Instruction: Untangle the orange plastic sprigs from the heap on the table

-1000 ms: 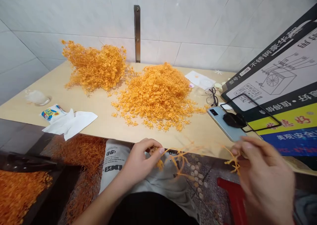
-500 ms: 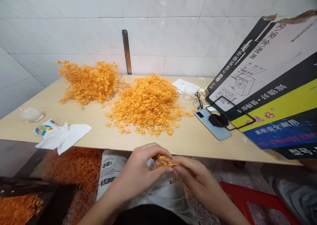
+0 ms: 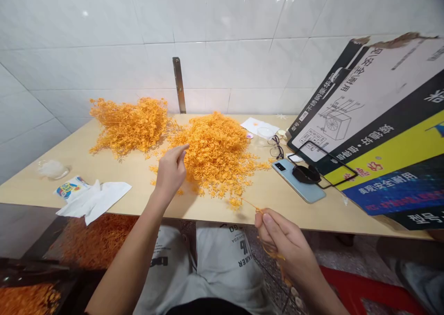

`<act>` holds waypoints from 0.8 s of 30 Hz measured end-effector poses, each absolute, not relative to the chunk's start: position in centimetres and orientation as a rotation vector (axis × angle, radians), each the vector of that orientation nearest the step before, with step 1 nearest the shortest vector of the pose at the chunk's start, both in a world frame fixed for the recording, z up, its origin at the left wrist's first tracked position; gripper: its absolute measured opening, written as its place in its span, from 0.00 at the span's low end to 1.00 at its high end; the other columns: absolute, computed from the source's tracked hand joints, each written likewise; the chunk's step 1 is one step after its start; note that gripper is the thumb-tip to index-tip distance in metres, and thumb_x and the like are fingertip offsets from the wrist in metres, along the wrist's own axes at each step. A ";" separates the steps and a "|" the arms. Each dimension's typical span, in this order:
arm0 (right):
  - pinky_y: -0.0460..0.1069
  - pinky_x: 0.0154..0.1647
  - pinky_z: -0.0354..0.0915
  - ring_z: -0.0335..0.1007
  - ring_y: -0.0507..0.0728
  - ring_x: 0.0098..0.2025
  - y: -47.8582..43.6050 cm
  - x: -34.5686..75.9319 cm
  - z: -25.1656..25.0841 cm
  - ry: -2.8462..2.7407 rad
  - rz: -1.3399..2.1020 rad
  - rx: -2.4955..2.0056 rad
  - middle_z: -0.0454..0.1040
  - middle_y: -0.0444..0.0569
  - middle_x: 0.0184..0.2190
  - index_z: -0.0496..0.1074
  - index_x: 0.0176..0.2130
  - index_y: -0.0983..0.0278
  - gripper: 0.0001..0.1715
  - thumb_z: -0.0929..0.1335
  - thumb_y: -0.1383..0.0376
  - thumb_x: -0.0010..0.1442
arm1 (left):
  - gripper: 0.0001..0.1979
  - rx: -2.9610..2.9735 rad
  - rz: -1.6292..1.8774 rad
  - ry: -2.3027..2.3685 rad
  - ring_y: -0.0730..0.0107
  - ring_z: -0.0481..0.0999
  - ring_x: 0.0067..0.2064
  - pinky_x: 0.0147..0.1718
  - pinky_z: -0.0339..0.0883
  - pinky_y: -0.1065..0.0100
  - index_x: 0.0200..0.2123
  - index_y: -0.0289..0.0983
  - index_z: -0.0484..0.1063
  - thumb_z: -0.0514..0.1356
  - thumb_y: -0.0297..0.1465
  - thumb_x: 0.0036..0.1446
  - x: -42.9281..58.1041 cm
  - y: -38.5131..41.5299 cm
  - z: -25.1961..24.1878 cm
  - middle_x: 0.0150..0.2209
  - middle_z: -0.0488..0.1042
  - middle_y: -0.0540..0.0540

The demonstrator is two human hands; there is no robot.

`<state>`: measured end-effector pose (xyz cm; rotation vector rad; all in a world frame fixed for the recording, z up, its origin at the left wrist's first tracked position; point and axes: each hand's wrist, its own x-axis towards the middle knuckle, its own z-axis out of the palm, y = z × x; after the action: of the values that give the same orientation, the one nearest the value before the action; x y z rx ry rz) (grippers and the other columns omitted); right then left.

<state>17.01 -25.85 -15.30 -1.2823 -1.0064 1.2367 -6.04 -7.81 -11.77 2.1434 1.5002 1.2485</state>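
My left hand (image 3: 171, 172) is at the left edge of the larger pile of small orange plastic pieces (image 3: 215, 151), its thumb and fingers pressed together; what lies between them, if anything, is too small to make out. Over the table's front edge, my right hand (image 3: 277, 234) pinches thin orange strands (image 3: 274, 254). One strand stretches from its fingertips towards a small orange piece (image 3: 235, 203) at the pile's front, and others dangle below the palm.
A second orange heap (image 3: 132, 125) stands at the back left. White tissues (image 3: 95, 199) and a small packet (image 3: 71, 187) lie front left. To the right are a phone (image 3: 300, 181), eyeglasses (image 3: 276, 147) and a large printed carton (image 3: 378, 134). Orange pieces fill a container (image 3: 29, 299) at lower left.
My hands have moved apart from above my lap. The left one went forward to the pile; the right one shifted slightly right, still with orange strands. The view has tilted up a little.
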 end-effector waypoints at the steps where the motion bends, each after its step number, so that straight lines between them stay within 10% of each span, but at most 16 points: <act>1: 0.45 0.21 0.41 0.39 0.49 0.21 -25.5 16.6 -15.3 -0.967 1.226 -1.243 0.46 0.37 0.18 0.66 0.30 0.64 0.23 0.65 0.47 0.63 | 0.18 2.209 1.226 1.544 0.53 0.68 0.58 0.58 0.59 0.48 0.51 0.38 0.74 0.49 0.32 0.64 -5.7 -7.1 -12.0 0.57 0.72 0.40; 6: 0.45 0.21 0.42 0.39 0.48 0.20 -23.3 14.5 -15.8 -0.769 1.239 -1.018 0.46 0.36 0.18 0.65 0.30 0.63 0.22 0.66 0.48 0.62 | 0.26 2.067 1.325 1.520 0.52 0.36 0.71 0.67 0.33 0.47 0.64 0.39 0.59 0.52 0.41 0.65 -4.9 -9.4 -12.9 0.71 0.43 0.42; 14: 0.43 0.20 0.42 0.36 0.47 0.20 -22.5 11.2 -16.0 -0.683 1.515 -0.871 0.47 0.35 0.18 0.63 0.28 0.64 0.24 0.69 0.47 0.59 | 0.42 1.274 0.948 0.624 0.50 0.62 0.64 0.62 0.55 0.53 0.62 0.39 0.59 0.63 0.54 0.50 -0.4 -18.1 -14.7 0.64 0.61 0.35; 19: 0.44 0.19 0.42 0.37 0.46 0.18 -22.9 9.9 -17.4 -0.762 1.617 -0.802 0.47 0.34 0.16 0.64 0.28 0.64 0.24 0.66 0.47 0.63 | 0.24 1.080 0.949 0.601 0.59 0.78 0.44 0.49 0.68 0.60 0.46 0.33 0.73 0.63 0.47 0.56 0.4 -16.5 -13.4 0.41 0.80 0.39; 24: 0.44 0.19 0.40 0.36 0.46 0.18 -23.5 10.0 -18.1 -0.894 1.617 -0.863 0.45 0.33 0.15 0.62 0.28 0.64 0.27 0.65 0.44 0.62 | 0.22 1.012 1.064 0.736 0.67 0.77 0.32 0.37 0.68 0.68 0.29 0.32 0.73 0.60 0.49 0.57 -0.3 -15.5 -12.9 0.25 0.76 0.44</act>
<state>10.04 -23.54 -18.05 -0.8631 -0.8944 1.6172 -0.31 -15.51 -12.95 1.0118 0.7363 1.0641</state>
